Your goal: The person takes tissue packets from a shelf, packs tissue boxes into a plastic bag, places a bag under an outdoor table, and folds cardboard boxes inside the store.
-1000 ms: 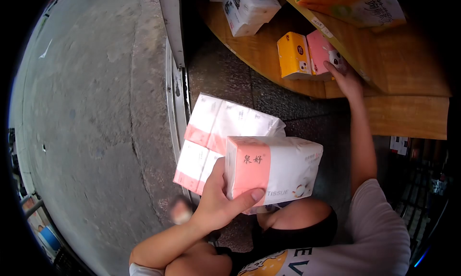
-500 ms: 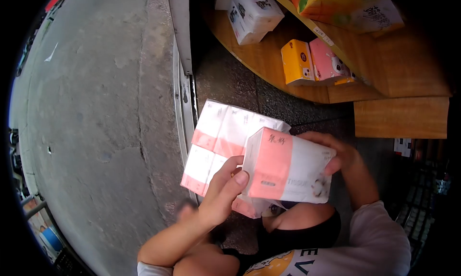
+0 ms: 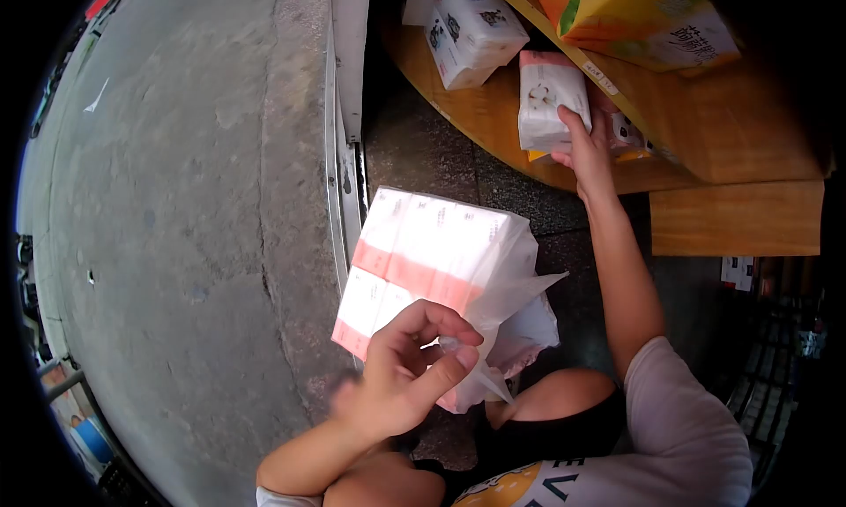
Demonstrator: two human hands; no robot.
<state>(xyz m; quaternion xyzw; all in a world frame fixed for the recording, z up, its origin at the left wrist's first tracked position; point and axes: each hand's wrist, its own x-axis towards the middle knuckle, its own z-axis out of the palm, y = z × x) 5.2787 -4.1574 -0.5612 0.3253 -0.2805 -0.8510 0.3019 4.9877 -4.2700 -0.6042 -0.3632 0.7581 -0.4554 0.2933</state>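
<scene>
My right hand (image 3: 589, 150) reaches up to the shelf, its fingers wrapped round a white and pink tissue pack (image 3: 548, 97). That pack sits over the front of a yellow pack, of which only the lower edge shows. Low in the middle, my left hand (image 3: 410, 366) is closed in a pinch on clear plastic wrap (image 3: 504, 317). The wrap is torn open at the right end of a bundle of pink and white tissue packs (image 3: 414, 242), which lies in front of my knees.
A curved wooden shelf (image 3: 467, 123) holds a white tissue bundle (image 3: 471, 31) at its left. Above, a yellow box (image 3: 634, 22) stands on a higher board. A metal door track (image 3: 339, 198) runs along the left, beside grey concrete ground (image 3: 185, 198).
My right hand has carried the tissue pack from the bundle up to the shelf. My left hand has let go of that pack and now pinches the wrap.
</scene>
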